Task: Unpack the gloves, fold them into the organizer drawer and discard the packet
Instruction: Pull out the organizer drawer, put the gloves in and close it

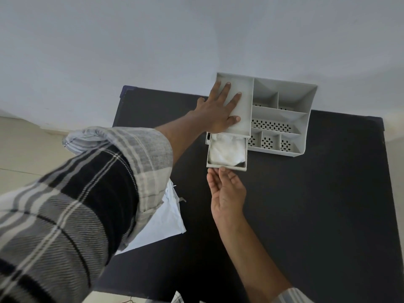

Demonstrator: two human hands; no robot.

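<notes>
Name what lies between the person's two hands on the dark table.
In the head view, the pulled-out drawer holding white gloves lies between the left hand, flat on the organizer, and the right hand at its front.

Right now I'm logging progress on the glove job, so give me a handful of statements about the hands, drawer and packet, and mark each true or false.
1. The left hand lies flat on top of the organizer. True.
2. The drawer is pushed fully shut. False: it is pulled out, open toward the person.
3. White gloves lie inside the drawer. True.
4. The right hand grips the packet. False: it is open, fingertips at the drawer's front edge, holding nothing.
5. The packet has been discarded. False: it lies on the dark table, partly under the left sleeve.
</notes>
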